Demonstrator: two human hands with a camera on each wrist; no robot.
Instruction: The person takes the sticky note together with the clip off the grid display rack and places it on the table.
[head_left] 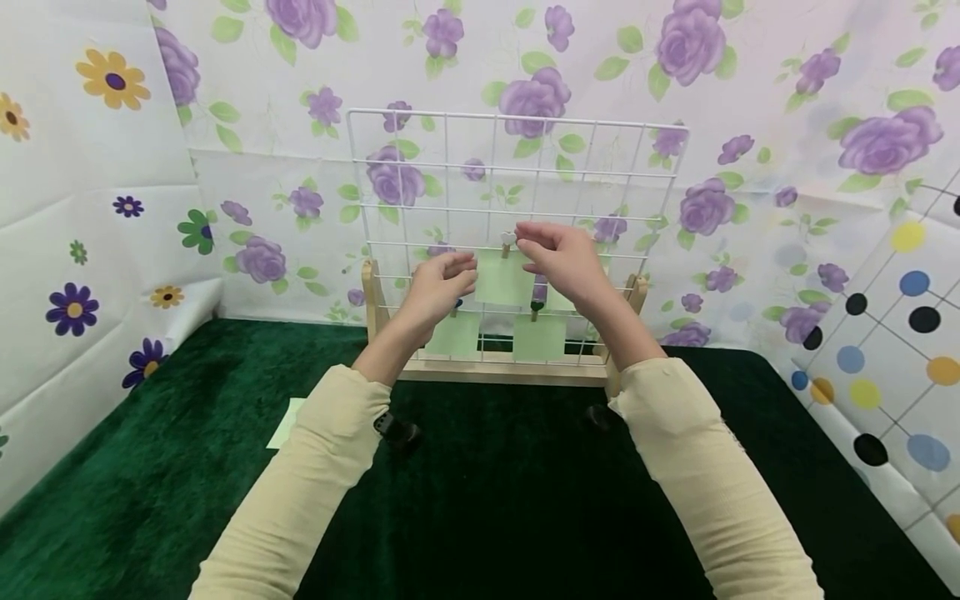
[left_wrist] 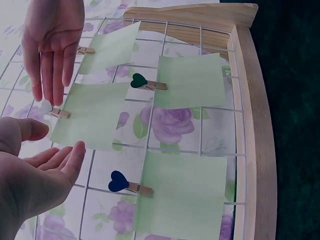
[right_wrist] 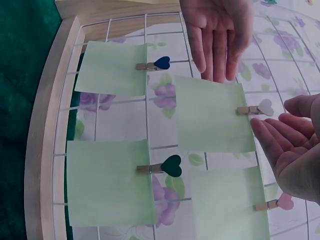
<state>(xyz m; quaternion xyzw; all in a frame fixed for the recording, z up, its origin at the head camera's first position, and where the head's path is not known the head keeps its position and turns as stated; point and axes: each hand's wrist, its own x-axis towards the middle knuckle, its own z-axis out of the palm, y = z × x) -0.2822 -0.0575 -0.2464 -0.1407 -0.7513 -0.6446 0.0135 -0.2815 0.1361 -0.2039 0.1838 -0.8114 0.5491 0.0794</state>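
Note:
Several pale green paper squares hang on a white wire grid [head_left: 517, 121], each held by a small wooden clothespin with a heart on it. The upper middle paper [right_wrist: 215, 117] has a white-heart clothespin [right_wrist: 256, 109] at its top edge. My right hand [head_left: 562, 258] is beside that clothespin, fingers relaxed and holding nothing. On the other side of the same paper, my left hand [head_left: 441, 287] hovers with loosely bent, empty fingers. Lower papers carry a blue-heart clothespin [left_wrist: 129, 184] and a green-heart clothespin [left_wrist: 147, 82]. A pink-heart clothespin [right_wrist: 275, 202] holds the paper at right.
The grid stands in a wooden base [head_left: 502, 372] on a dark green cloth [head_left: 487, 500]. A loose pale green paper [head_left: 285, 425] lies at the left, partly behind my left sleeve. Flowered sheeting [head_left: 262, 192] hangs behind, and dotted sheeting [head_left: 892, 333] at right.

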